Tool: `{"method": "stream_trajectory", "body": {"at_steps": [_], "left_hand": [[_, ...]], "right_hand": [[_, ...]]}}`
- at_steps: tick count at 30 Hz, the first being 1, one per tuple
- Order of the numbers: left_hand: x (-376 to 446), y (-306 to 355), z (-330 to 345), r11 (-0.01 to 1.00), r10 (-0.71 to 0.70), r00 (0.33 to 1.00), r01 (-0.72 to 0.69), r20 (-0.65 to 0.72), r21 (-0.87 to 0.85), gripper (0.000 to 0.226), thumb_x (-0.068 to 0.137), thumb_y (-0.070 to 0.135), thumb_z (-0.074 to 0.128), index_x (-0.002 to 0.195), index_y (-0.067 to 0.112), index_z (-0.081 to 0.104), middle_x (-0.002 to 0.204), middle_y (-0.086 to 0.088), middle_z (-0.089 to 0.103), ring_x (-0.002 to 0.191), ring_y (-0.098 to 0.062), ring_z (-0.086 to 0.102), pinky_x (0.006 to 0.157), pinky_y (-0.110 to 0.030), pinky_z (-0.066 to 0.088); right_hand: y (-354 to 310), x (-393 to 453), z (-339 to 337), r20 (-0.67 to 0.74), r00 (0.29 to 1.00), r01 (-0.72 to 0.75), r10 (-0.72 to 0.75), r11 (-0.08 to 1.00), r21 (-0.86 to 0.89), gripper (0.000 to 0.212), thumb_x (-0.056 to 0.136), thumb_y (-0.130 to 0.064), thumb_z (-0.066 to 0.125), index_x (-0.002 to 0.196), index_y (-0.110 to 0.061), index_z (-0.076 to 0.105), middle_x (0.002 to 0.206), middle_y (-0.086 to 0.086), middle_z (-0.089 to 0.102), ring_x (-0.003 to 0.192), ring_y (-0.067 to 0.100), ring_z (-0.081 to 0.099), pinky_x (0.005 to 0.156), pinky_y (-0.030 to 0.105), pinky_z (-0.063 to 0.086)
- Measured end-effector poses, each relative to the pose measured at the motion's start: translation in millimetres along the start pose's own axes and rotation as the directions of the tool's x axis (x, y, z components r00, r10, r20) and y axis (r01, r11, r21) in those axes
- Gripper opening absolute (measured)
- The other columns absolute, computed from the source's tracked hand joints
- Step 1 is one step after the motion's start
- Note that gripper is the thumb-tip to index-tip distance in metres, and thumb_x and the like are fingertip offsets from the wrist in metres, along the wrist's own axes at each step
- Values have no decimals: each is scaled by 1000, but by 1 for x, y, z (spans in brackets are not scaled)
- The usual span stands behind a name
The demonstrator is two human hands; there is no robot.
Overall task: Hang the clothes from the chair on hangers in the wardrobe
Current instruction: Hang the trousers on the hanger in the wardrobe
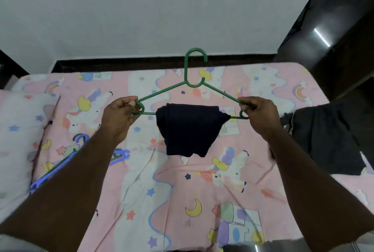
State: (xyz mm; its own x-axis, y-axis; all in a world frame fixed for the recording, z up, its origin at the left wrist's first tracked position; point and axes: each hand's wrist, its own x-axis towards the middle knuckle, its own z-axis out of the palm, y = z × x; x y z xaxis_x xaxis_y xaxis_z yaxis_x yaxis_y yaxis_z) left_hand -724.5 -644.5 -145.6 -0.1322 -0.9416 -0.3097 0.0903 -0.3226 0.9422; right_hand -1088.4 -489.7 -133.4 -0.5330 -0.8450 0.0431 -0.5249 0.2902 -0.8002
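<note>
I'm pinching both ends of the green hanger with my fingers; the bunched dark garment may be sliding off if I'm tilting it.

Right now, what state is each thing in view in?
green hanger: held level above the bed, hook up
dark garment: folded over the hanger's bottom bar
left hand: grips the hanger's left end
right hand: grips its right end
spare hangers: lying on the bed
black clothes: heaped on the bed
</note>
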Motion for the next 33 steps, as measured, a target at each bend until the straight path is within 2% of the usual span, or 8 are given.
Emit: {"method": "stream_trajectory", "body": {"at_steps": [2,7,10,13,18,23,28,33], "left_hand": [[-3,25,0,999,37,999,-37,-13,-25,16,101,5,55,105,11,69,89,-3,73,91,-19,70,91,-37,57],[-8,88,-4,991,107,994,-106,6,-85,15,100,6,56,108,10,69,102,-12,68,102,-27,67,95,-41,55],[-14,123,-6,980,156,988,-153,13,-129,15,101,5,55,106,10,68,105,-12,68,98,-23,67,88,-35,58],[-23,152,-8,967,205,979,-202,9,-155,16,101,5,54,107,10,68,103,-12,69,96,-21,68,87,-34,59],[-57,185,-12,949,261,965,-257,-2,-182,18,101,7,54,111,10,68,99,-10,72,93,-19,71,79,-29,57],[-97,209,-3,893,308,940,-339,-147,-295,17,102,3,50,105,5,66,101,-14,68,92,-21,73,72,-27,62],[-139,225,3,853,317,909,-397,-269,-339,18,103,4,48,101,7,65,98,-13,68,84,-18,76,69,-28,62],[-191,235,-3,801,346,863,-476,-368,-363,19,104,4,45,103,7,64,98,-11,70,92,-21,74,70,-30,62]], "right_hand": [[-25,10,-13,21,999,44,-44,999,2,28,92,-2,64,114,-17,75,102,-3,74,95,14,67,83,18,48],[-89,33,-44,-2,995,100,-100,992,73,28,92,-2,65,113,-17,75,96,-8,73,96,12,68,84,17,47],[-122,44,-61,-29,989,145,-143,977,154,28,90,1,67,107,-20,76,94,-7,74,95,15,70,88,27,53],[-150,49,-75,-29,990,141,-138,944,298,32,90,4,66,95,-26,75,92,3,76,86,22,70,85,39,58],[-182,50,-101,-2,985,154,-171,884,442,24,90,2,68,95,-20,76,92,5,76,84,23,70,76,34,59],[-204,43,-129,98,988,17,-116,724,689,16,91,3,64,100,-8,71,86,7,70,83,22,68,85,32,60],[-217,29,-137,206,964,-82,-168,549,832,22,95,9,53,108,-2,68,105,17,71,101,27,70,87,34,59],[-241,15,-148,283,920,-94,-271,547,832,25,99,4,50,117,-3,65,113,18,71,106,29,70,82,40,61]]}}
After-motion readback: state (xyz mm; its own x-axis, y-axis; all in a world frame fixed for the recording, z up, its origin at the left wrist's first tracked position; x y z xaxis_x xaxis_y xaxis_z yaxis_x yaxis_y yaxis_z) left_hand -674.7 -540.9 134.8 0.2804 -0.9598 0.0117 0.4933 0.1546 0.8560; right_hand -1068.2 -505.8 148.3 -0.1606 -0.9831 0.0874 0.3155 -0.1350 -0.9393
